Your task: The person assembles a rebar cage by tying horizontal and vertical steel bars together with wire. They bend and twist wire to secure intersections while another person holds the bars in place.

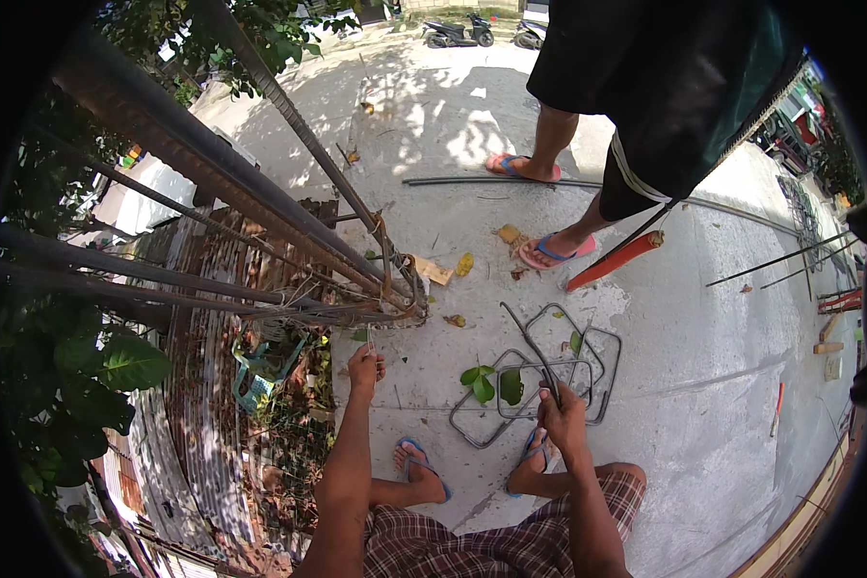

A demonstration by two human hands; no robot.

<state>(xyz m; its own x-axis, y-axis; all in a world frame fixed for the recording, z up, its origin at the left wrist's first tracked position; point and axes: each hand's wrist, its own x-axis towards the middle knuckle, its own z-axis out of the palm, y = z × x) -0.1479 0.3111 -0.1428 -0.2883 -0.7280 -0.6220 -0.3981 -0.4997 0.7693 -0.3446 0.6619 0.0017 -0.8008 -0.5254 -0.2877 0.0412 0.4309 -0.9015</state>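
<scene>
My left hand (365,369) is closed in a pinch beside the foot of the upright steel bars. A thin, pale piece of wire (369,339) seems to stick up from its fingers. My right hand (564,416) is wrapped round a slim dark metal rod (525,337), which points away and to the left, its far end slightly bent. Below the rod, several rectangular bent-steel stirrups (472,438) overlap on the concrete, with green leaves (482,383) lying among them. Tie wire (387,252) is wound about the bundled steel bars (260,217) to the left.
Another person stands ahead in sandals (557,252), by an orange-red pole (615,262). A long bar (453,181) lies across the ground behind. Rusty corrugated sheets (188,385) and a green plastic chair (257,378) are at left. Parked motorbikes (460,34) stand far off.
</scene>
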